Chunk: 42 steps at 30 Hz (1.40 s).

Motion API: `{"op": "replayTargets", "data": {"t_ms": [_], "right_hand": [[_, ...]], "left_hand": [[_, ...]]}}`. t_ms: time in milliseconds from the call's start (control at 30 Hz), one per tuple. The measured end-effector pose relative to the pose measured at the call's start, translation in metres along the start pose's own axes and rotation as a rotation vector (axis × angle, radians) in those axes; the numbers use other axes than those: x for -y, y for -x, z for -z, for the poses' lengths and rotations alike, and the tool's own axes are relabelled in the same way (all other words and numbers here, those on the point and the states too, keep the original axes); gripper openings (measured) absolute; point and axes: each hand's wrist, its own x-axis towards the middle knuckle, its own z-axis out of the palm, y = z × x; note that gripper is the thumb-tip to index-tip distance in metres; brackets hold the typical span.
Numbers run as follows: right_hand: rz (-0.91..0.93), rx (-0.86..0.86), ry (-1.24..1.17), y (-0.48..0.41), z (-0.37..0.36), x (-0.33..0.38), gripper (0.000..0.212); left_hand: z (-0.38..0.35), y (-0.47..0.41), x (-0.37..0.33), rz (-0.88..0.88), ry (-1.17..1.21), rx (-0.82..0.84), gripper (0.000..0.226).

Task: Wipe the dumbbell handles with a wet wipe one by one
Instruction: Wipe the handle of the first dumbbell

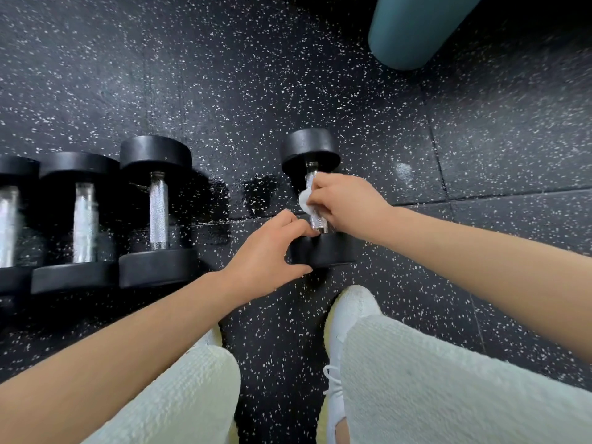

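The floor (288,75) is black with white speckles. The dumbbells (157,209) have black ends and silver handles; the wet wipe (304,198) is white. The trousers (448,379) are cream.

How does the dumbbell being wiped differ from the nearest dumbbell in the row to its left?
The wiped dumbbell lies apart on the floor; the nearest row dumbbell sits close against its neighbours. The wiped one looks smaller. Its handle is gripped by the right hand with a white wipe, and the left hand touches its near head; the row dumbbell's handle is bare and untouched. Both have black heads and knurled metal handles.
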Motion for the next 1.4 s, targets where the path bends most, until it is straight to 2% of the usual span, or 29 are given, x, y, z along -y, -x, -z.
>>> {"op": "replayTargets", "data": {"t_ms": [200, 367, 467, 633, 767, 833, 1000, 1267, 1400], "right_hand": [[-0.109, -0.228, 0.173, -0.029, -0.012, 0.001, 0.028], [-0.095, -0.155, 0.269, -0.01, -0.017, 0.002, 0.028], [-0.049, -0.11, 0.225, -0.001, -0.016, -0.002, 0.026], [-0.1, -0.172, 0.249, -0.027, -0.01, -0.003, 0.032], [-0.127, -0.23, 0.211, -0.026, -0.016, -0.003, 0.028], [-0.11, -0.21, 0.187, -0.016, -0.017, -0.003, 0.023], [0.069, -0.079, 0.072, 0.004, -0.014, -0.008, 0.013], [-0.058, -0.097, 0.031, -0.021, 0.002, -0.012, 0.014], [0.098, 0.09, -0.044, 0.009, 0.005, -0.006, 0.014]], "left_hand": [[-0.002, -0.001, -0.002, 0.001, -0.01, 0.0, 0.056], [0.001, -0.001, 0.0, -0.01, -0.01, 0.024, 0.058], [0.0, -0.001, -0.001, -0.017, -0.028, 0.019, 0.058], [-0.002, -0.003, -0.002, -0.042, -0.047, 0.026, 0.06], [-0.002, -0.003, -0.001, -0.047, -0.062, 0.033, 0.061], [-0.002, -0.003, -0.002, -0.046, -0.066, 0.034, 0.061], [-0.002, -0.003, -0.002, -0.04, -0.059, 0.028, 0.057], [-0.003, -0.004, -0.002, -0.061, -0.092, 0.048, 0.065], [-0.005, -0.006, 0.0, -0.076, -0.106, 0.057, 0.068]]}}
